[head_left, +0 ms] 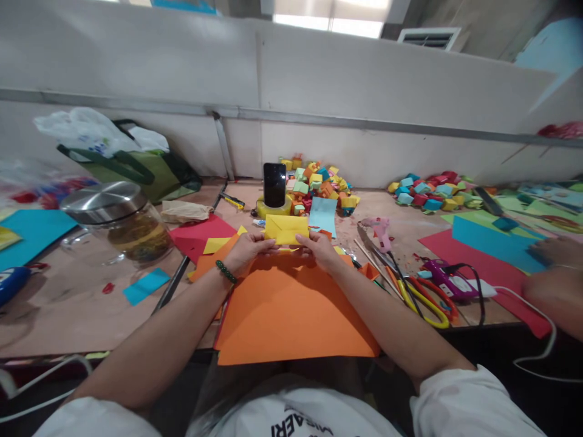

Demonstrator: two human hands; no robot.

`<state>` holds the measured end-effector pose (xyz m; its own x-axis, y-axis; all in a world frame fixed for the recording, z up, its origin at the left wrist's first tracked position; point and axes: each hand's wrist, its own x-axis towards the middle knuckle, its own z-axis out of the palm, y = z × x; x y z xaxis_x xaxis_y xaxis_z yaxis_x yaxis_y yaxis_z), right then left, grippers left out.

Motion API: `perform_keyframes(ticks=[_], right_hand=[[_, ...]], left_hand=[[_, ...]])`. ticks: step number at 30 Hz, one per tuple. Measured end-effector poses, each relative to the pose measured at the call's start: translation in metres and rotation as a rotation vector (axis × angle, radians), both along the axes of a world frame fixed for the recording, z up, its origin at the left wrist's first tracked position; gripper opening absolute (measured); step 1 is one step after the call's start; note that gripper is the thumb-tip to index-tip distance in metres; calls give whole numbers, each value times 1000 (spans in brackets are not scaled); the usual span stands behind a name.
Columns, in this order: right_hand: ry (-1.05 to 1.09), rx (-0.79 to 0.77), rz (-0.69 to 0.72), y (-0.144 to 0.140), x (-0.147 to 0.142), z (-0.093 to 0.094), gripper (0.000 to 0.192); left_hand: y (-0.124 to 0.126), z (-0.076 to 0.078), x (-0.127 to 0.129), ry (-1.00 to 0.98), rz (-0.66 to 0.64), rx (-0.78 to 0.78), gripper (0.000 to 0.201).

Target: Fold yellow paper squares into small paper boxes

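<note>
From where I stand, the person's left hand [246, 252] and right hand [319, 247] each pinch a near corner of a folded yellow paper [286, 230], thumbs on the side facing the wearer, though I can't quite make out how the fingers sit behind it. The paper is up at the far edge of a large orange sheet [296, 315], just this side of a phone [274, 184] propped upright by a yellow roll [273, 210], with a heap of folded paper blocks [325, 182] beyond. Off to the right lie yellow-handled scissors [426, 311] and a pink glue gun [381, 232], and a co-worker's hand [556, 250] rests near a blue sheet [492, 243].
</note>
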<state>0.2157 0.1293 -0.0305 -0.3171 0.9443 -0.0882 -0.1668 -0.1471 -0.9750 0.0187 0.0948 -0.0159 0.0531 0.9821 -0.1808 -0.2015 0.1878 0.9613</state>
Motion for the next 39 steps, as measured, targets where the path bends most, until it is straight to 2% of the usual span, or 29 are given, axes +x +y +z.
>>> perform_keyframes(ticks=[5, 12, 19, 26, 32, 36, 39], right_hand=[[-2, 71, -30, 1, -1, -2, 50], [-14, 82, -2, 1, 0, 1, 50], [-31, 91, 38, -3, 0, 2, 41], [-13, 35, 122, -5, 1, 2, 40], [24, 76, 193, -5, 0, 1, 36], [72, 40, 179, -5, 0, -1, 34], [81, -14, 179, -4, 0, -3, 35]], left_hand=[[-2, 1, 1, -15, -71, -56, 34], [-1, 6, 2, -45, -20, -44, 18], [-1, 0, 3, 3, -26, 15, 30], [-4, 2, 3, 14, -102, 27, 36], [-5, 4, 4, -8, -80, 11, 27], [-3, 5, 4, -24, -40, -27, 19], [-2, 7, 2, -53, -56, -65, 14]])
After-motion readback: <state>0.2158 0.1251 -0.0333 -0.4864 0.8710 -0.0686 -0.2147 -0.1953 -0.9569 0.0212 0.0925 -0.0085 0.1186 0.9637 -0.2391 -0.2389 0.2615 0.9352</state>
